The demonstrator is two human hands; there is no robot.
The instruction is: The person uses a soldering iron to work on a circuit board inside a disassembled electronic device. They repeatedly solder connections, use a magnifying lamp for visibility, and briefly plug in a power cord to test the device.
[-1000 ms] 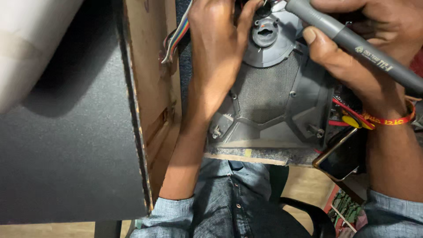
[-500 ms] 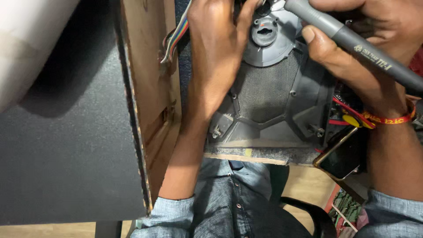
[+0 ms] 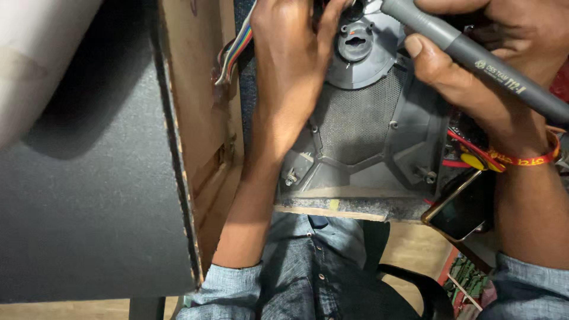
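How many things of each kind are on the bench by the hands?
Hands: 2, left and right
Grey tool: 1
Grey housing: 1
Ribbon cable: 1
Phone: 1
Total: 6

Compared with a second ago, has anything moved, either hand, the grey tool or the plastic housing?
Nothing visibly changed. The left hand still rests on the grey plastic housing near its top, and the right hand still grips the grey pen-shaped tool, angled toward the housing's round hub. The phone at the board's edge and the ribbon cable lie as before.
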